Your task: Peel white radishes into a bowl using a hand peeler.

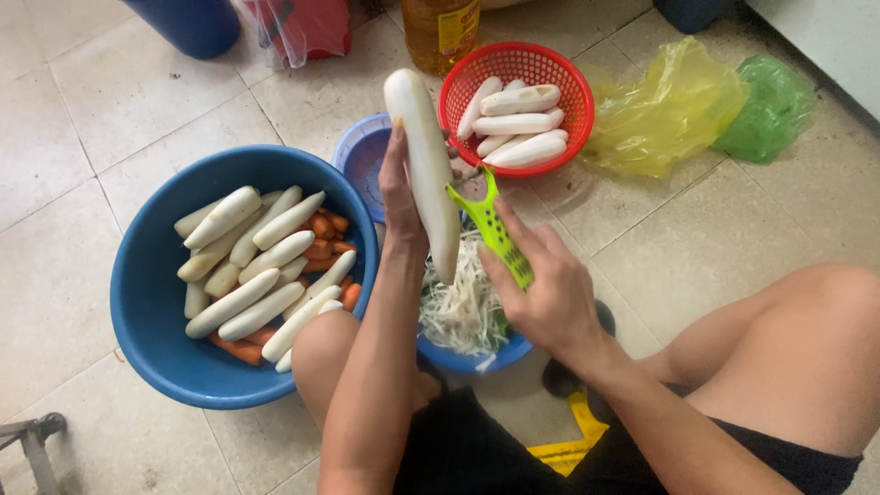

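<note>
A: Where is the radish now, and how does it lie?

B: It is in the air, over the small blue bowl with the white shavings. Its long axis goes away from the person, the far end higher, the near end pointing down to the shavings.

A: Which hand has it?

B: The left hand. It is closed around the left side of the radish, near the middle, with the fingers behind it. The right hand is wrapped around the handle of the green peeler. The head of the peeler touches the right side of the radish, just across from the left hand.

A: So the radish is between the two hands?

B: Yes, the left hand on one side and the blade on the other. The right hand itself is lower and nearer to the body.

A: And around them?

B: A big blue basin with white radishes and carrots on the left, and a red basket with peeled pieces farther away.
</note>
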